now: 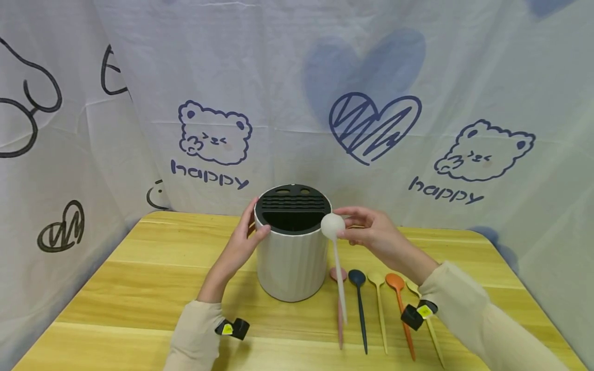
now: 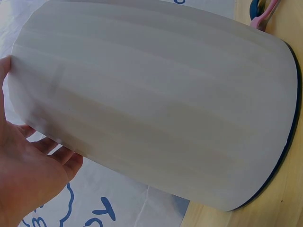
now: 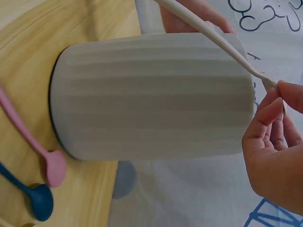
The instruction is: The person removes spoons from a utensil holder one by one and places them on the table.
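A white ribbed container (image 1: 291, 265) with a black slotted lid (image 1: 293, 203) stands upright on the table. My left hand (image 1: 240, 240) holds it at the upper left, thumb near the front rim and the other fingers round the side; in the left wrist view that hand (image 2: 35, 172) lies against the container wall (image 2: 151, 104). At the right of the rim, my right hand (image 1: 378, 233) pinches a white spoon (image 1: 332, 225) by its head, the handle slanting downward. The right wrist view has thumb and fingertips of this hand (image 3: 272, 146) on the spoon (image 3: 213, 39).
To the right of the container, several spoons lie side by side on the wooden table (image 1: 139, 288): a pink spoon (image 1: 340, 335), a dark blue spoon (image 1: 357, 278), a yellow spoon (image 1: 377, 280), an orange spoon (image 1: 395, 281) and another yellow one. A printed cloth (image 1: 287, 144) hangs behind.
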`<state>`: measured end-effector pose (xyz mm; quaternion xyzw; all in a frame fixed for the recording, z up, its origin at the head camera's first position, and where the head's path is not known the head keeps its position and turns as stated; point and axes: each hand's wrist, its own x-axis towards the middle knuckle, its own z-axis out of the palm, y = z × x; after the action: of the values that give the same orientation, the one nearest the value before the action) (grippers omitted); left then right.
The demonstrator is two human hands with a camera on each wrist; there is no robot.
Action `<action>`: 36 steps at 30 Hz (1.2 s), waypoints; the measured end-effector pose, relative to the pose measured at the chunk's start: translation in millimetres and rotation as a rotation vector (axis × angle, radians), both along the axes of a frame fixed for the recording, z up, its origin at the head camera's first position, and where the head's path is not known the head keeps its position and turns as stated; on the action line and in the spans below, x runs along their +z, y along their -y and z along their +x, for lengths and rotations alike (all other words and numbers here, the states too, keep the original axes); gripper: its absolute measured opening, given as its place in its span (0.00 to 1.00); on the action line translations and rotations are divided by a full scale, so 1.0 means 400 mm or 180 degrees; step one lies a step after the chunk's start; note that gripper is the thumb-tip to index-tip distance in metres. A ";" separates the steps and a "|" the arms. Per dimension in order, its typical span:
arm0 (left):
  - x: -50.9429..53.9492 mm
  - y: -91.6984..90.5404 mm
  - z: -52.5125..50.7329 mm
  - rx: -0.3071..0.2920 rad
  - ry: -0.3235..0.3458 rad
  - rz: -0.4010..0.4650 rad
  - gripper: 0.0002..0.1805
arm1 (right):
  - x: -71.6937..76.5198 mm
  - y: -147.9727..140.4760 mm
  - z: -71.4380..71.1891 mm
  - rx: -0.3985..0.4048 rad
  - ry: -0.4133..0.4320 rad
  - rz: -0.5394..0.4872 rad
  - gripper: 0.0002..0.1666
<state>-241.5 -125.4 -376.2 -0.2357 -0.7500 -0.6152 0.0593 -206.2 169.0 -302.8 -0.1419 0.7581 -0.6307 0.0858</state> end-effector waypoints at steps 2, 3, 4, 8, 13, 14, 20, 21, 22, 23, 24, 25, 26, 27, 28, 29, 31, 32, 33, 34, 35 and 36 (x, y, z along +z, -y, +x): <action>-0.001 0.000 0.000 0.0005 -0.0003 -0.0002 0.42 | -0.010 -0.008 0.001 -0.0035 0.0026 0.0026 0.27; -0.002 0.000 -0.001 0.0011 0.0002 -0.0002 0.42 | -0.015 -0.012 0.002 -0.0050 0.0039 0.0038 0.27; -0.003 0.000 -0.001 0.0014 0.0004 -0.0002 0.42 | -0.019 -0.017 0.003 -0.0067 0.0056 0.0035 0.27; -0.004 0.000 -0.002 0.0025 0.0008 0.0001 0.42 | -0.036 -0.037 0.006 -0.0101 0.0117 -0.0035 0.28; -0.003 0.000 -0.004 0.0033 0.0017 -0.0005 0.42 | -0.055 -0.063 0.007 -0.0168 0.0211 -0.0088 0.29; -0.002 0.000 -0.003 0.0035 0.0016 -0.0008 0.42 | -0.059 -0.068 0.007 -0.0188 0.0222 -0.0069 0.29; 0.001 0.000 0.001 0.0029 0.0011 -0.0007 0.42 | -0.085 -0.104 0.005 -0.0262 0.0204 0.0149 0.30; 0.001 0.001 0.001 0.0029 0.0014 -0.0008 0.42 | -0.089 -0.111 0.005 -0.0257 0.0206 0.0167 0.31; 0.000 0.000 0.001 0.0027 0.0013 -0.0011 0.42 | -0.093 -0.117 0.005 -0.0258 0.0231 0.0165 0.31; 0.001 -0.001 0.001 0.0026 0.0016 -0.0012 0.42 | -0.097 -0.124 0.005 -0.0255 0.0253 0.0163 0.31; 0.001 -0.001 0.000 0.0030 0.0022 -0.0012 0.42 | -0.101 -0.131 0.004 -0.0239 0.0275 0.0148 0.31; 0.001 -0.001 0.000 0.0031 0.0026 -0.0009 0.42 | -0.105 -0.139 0.004 -0.0221 0.0299 0.0130 0.32; 0.001 -0.001 0.000 0.0031 0.0030 -0.0008 0.42 | -0.107 -0.146 0.004 -0.0208 0.0328 0.0112 0.32; 0.001 -0.001 0.000 0.0032 0.0033 -0.0009 0.42 | -0.111 -0.155 0.005 -0.0183 0.0352 0.0094 0.32; 0.002 -0.002 0.001 0.0030 0.0034 -0.0006 0.42 | -0.114 -0.163 0.005 -0.0163 0.0377 0.0078 0.32; 0.002 -0.001 0.001 0.0025 0.0041 -0.0001 0.42 | -0.117 -0.172 0.005 -0.0136 0.0393 0.0066 0.32; 0.003 -0.001 0.001 0.0022 0.0042 -0.0001 0.42 | -0.123 -0.191 0.004 -0.0090 0.0438 0.0028 0.30; 0.002 -0.001 0.000 0.0019 0.0041 -0.0001 0.42 | -0.126 -0.199 0.003 -0.0062 0.0461 0.0003 0.29; 0.002 0.000 0.000 0.0011 0.0037 0.0004 0.42 | -0.130 -0.209 0.002 -0.0033 0.0489 -0.0025 0.27; 0.002 0.000 0.000 0.0006 0.0035 0.0008 0.42 | -0.134 -0.218 0.002 -0.0014 0.0521 -0.0054 0.25; 0.002 0.001 0.000 0.0007 0.0036 0.0007 0.42 | -0.137 -0.227 0.001 0.0001 0.0556 -0.0089 0.23; 0.003 0.001 0.001 0.0013 0.0034 0.0004 0.42 | -0.141 -0.236 -0.001 0.0017 0.0597 -0.0123 0.22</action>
<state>-241.0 -125.7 -375.1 -0.2308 -0.7504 -0.6168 0.0567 -206.4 263.5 -359.1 -0.0859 0.7341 -0.6555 0.1553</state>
